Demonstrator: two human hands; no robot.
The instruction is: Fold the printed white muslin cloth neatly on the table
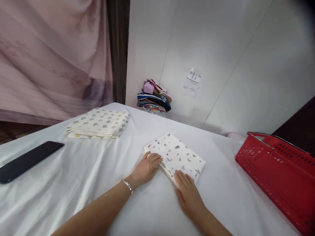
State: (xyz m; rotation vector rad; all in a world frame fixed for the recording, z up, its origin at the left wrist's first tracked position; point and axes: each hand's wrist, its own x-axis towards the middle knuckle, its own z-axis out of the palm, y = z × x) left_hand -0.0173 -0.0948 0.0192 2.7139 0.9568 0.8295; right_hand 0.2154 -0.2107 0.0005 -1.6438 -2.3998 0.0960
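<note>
A folded white cloth with small printed figures lies flat in front of me, turned at an angle on the white sheet. On its near left corner rests my left hand, fingers stretched over the edge, a silver bracelet at the wrist. My right hand lies on the near right part of the same cloth, its fingers extended on top and the thumb at the near edge. Farther left is a second folded cloth, white with grey prints, which neither hand touches.
A black phone-like slab lies at the left. To the right stands a red plastic basket with a metal handle. A stack of folded clothes sits beyond the far edge, against a white wall bearing paper notes. A pink curtain hangs at left.
</note>
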